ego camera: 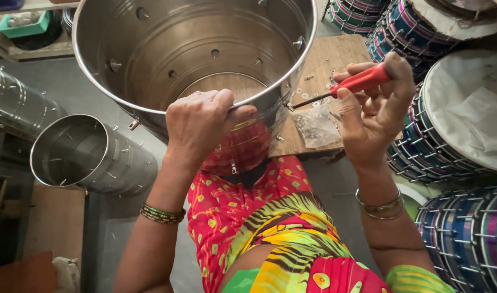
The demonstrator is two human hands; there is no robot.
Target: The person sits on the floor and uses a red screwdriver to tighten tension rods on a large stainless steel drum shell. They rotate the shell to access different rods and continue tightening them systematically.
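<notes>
Steel drum shell (194, 54): upper rim cut off by top edge; near outer wall hidden behind left hand (202, 122). Screwdriver (346, 87) tip hidden at shell wall. Small washers (302, 95) on wooden board (327, 59): too small to count. Finished drums (460, 119): cropped by right edge. Contents of plastic bag (316, 125) indistinct.

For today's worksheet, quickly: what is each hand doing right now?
Left hand: closed on the steel drum shell rim.
Right hand: closed, holding a red-handled screwdriver.
</notes>
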